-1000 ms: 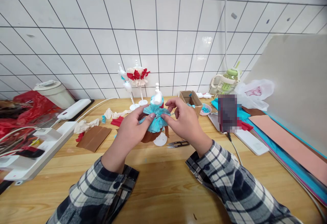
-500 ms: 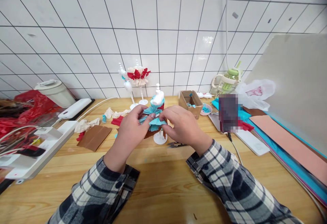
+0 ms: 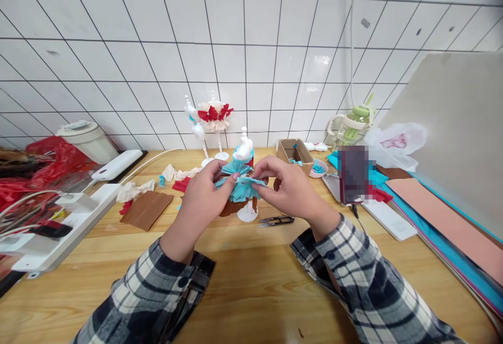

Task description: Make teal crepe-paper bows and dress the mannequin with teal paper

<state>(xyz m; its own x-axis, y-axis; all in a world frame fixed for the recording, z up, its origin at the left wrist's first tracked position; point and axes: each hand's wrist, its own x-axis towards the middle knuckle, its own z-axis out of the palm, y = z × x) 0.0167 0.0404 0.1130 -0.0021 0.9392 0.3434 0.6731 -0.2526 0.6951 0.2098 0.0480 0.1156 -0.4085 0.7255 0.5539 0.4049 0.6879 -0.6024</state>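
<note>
A small white mannequin on a round-based stand is in front of me, dressed in pleated blue crepe paper with brown paper below it. My left hand pinches the blue crepe paper at its left side, thumb on top. My right hand holds the paper's right edge between thumb and fingertips. Thread snips lie on the table just below my right hand. The fingertips behind the paper are partly hidden.
Two more mannequins stand behind, one with red bows. A cardboard box, a pink bowl and a phone are to the right. Brown paper, fabric scraps and a power strip lie to the left.
My right hand has shifted slightly right, drawing the blue paper's edge outward. The pleats look more spread, and more of the snips shows. My left hand keeps its pinch.
</note>
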